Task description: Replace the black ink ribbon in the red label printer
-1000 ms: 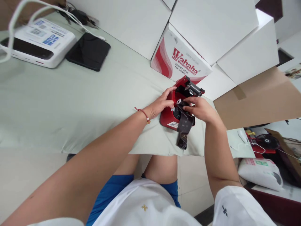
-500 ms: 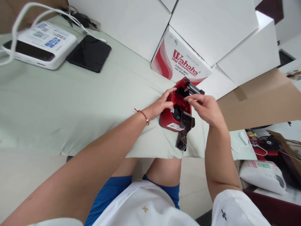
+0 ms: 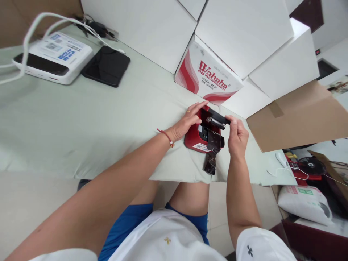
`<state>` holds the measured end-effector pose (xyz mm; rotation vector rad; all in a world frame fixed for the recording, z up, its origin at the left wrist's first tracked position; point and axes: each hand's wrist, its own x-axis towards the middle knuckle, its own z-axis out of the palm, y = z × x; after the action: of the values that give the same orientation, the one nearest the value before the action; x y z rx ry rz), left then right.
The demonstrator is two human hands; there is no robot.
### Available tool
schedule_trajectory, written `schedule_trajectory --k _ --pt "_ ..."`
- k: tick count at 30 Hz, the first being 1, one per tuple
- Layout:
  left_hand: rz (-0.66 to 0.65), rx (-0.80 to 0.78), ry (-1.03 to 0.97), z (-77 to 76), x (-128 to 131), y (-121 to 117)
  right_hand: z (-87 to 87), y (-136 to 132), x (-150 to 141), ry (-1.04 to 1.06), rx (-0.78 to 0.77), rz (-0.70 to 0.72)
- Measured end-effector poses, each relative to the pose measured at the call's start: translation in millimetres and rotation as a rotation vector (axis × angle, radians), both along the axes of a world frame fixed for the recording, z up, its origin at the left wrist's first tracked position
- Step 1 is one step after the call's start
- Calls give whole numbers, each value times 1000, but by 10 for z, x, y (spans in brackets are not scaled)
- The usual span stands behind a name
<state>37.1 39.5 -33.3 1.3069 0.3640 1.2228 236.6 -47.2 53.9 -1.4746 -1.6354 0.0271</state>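
A small red printer (image 3: 191, 139) with a hinged lid stands on the green cloth near the table's front edge. My left hand (image 3: 186, 124) grips its left side, with the thumb and fingers over the upper rim. The lid (image 3: 216, 115), with a black edge, is tilted partway over the compartment; a metallic bar shows beneath it. Between the thumb and fingers of my right hand (image 3: 237, 137) is the lid's right end. A crumpled dark brown strip of tape (image 3: 210, 163) is on the printer's front and hangs down onto the cloth. The compartment's inside is mostly hidden.
White boxes (image 3: 244, 40) and a Wahaha carton (image 3: 209, 74) stand behind the printer. A black phone (image 3: 107, 66) lies beside a white power bank (image 3: 58, 54) with a white cable at the left. A cardboard flap (image 3: 299, 116) sticks out at the right.
My right hand has come out of the compartment and now grips the lid's end. The lid has swung down from its raised position. My left hand remains on the printer.
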Motion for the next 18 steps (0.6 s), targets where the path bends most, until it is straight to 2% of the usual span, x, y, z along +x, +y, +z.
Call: schedule_trajectory --k 3,8,15,18 --pt "26 -32 -6 66 -21 -20 -124 -180 -42 62 -14 34" --pt "-12 -69 2 108 -20 -28 -326 -280 -54 153 -62 -16" --pt "-74 -94 -2 106 -80 -49 -375 -297 -53 190 -77 29" --pt "-99 -123 12 89 -84 -60 -392 -275 -86 211 -52 -11"
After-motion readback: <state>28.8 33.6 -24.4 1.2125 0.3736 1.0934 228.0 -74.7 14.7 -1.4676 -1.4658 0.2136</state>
